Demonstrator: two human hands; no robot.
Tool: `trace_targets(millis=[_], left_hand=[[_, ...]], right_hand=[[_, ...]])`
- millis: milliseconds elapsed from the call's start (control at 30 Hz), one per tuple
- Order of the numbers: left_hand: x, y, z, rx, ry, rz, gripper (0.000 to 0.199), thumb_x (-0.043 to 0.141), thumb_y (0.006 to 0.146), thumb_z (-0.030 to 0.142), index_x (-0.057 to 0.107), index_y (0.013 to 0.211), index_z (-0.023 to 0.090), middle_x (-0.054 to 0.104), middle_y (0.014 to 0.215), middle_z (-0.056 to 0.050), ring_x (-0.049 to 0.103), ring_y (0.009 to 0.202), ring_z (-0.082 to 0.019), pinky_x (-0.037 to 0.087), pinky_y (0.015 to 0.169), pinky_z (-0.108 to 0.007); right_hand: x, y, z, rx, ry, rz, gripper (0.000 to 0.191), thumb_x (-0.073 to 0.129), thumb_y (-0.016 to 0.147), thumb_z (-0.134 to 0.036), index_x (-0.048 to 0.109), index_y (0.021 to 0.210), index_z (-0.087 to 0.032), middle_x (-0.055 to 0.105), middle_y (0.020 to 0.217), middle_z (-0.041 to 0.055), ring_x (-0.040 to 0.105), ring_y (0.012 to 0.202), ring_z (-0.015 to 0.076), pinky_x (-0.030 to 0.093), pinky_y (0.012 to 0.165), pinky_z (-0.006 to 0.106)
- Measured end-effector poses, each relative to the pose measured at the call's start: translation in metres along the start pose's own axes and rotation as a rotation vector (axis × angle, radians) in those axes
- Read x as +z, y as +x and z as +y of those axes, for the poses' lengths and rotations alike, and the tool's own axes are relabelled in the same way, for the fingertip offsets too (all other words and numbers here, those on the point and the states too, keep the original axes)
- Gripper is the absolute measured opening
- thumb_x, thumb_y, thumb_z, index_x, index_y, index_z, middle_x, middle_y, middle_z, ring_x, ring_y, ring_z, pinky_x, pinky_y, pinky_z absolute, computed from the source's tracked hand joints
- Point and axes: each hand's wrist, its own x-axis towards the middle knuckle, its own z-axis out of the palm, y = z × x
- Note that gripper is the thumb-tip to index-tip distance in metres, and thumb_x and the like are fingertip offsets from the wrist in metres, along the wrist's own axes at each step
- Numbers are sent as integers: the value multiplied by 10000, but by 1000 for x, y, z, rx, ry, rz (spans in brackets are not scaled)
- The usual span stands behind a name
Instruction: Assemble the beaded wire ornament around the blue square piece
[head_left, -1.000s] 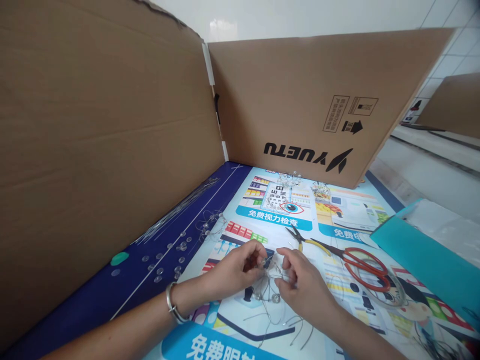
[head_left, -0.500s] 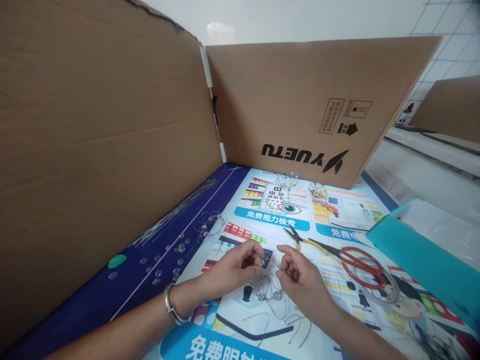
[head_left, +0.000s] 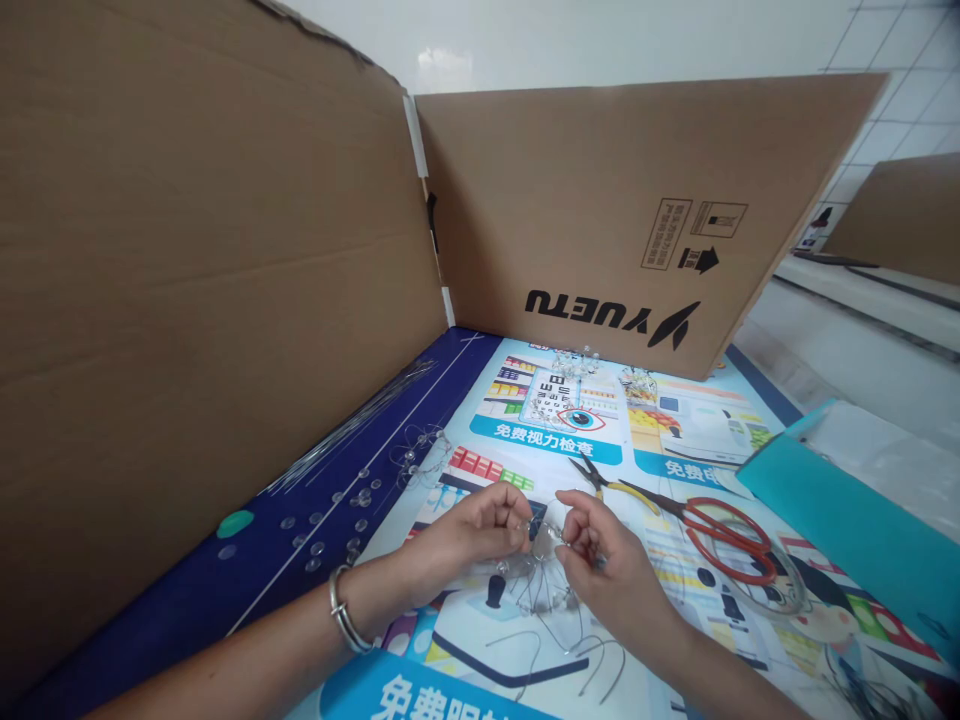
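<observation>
My left hand [head_left: 469,535] and my right hand [head_left: 607,560] pinch opposite sides of a tangle of thin silver wire strung with clear beads [head_left: 544,590]. The fingertips of both hands nearly meet over it, and they hide part of the tangle. Long wire ends splay down across the printed poster mat [head_left: 555,440]. Just beyond my right hand lie yellow-handled pliers [head_left: 607,478]. Red-handled scissors [head_left: 731,540] lie to the right of them. A metal bangle [head_left: 345,622] circles my left wrist.
Clear loose beads [head_left: 330,525] and a bundle of straight wires [head_left: 352,425] lie on the dark blue strip left of my hands. Beaded wire clusters [head_left: 420,455] sit nearby. Cardboard panels [head_left: 225,300] wall the left and back. A teal folder [head_left: 847,520] lies at right.
My two hands have drawn closer together, and the wire tangle has shifted up between them. The pliers, scissors and loose beads stay in place.
</observation>
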Motion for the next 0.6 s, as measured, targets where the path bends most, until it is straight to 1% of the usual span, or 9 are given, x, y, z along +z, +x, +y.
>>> trace_targets(millis=[100,233,600], left_hand=[[-1,0,-2,2,-14,-14,166,584,765,210,491,895,168,569,742,-14,455,625,-94,325,591,-233],[-3,2,-6,15,-23,-19,160,569,780,204,485,912,169,571,740,-11,449,617,-88,317,583,-226],[-4,3,-8,16,-7,12,146,558,785,206,483,908,182,558,756,-8,454,628,-94,330,590,-232]], right_hand=[[0,0,2,-23,-15,-5,449,480,719,-94,444,1140,-246,486,788,-23,467,633,98,416,574,232],[1,-1,3,-10,-8,-6,448,474,715,-83,445,1130,-249,489,806,-21,466,630,96,417,570,231],[0,0,2,23,25,-16,463,465,714,-70,436,1132,-266,489,886,-11,471,642,88,436,586,226]])
